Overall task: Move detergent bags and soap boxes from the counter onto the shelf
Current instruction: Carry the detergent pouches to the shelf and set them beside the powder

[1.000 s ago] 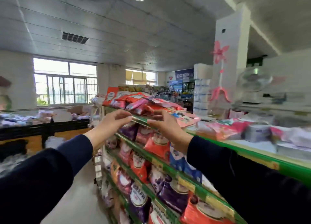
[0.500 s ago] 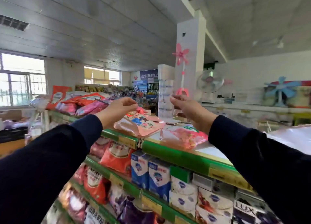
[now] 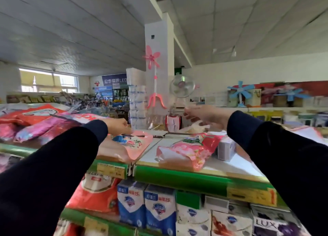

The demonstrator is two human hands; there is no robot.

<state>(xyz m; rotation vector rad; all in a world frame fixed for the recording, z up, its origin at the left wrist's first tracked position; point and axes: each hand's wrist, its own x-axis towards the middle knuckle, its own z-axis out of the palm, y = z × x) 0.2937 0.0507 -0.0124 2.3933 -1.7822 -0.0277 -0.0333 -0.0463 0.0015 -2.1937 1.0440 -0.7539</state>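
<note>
A pink flowered detergent bag (image 3: 129, 148) lies flat on the green-edged top shelf (image 3: 179, 180), its near end hanging over the edge. My left hand (image 3: 117, 126) is at the bag's far edge with its fingers curled onto it. A second pink and red bag (image 3: 186, 151) lies to the right, and a pale purple soap box (image 3: 226, 149) stands beside it. My right hand (image 3: 204, 115) hovers above and behind that bag with loose, spread fingers, holding nothing. The picture is blurred.
Red and purple bags (image 3: 35, 119) are piled on the shelf top at the left. The shelf below holds a red bag (image 3: 95, 194), blue-white soap boxes (image 3: 145, 206) and LUX boxes (image 3: 271, 225). Behind stand a white pillar (image 3: 158, 46), a pink fan (image 3: 152, 79) and stacked white packs (image 3: 136, 101).
The view has swung right along the shelf. My left hand has dropped from above the pink bag onto its far edge. My right hand has moved right and spread its fingers.
</note>
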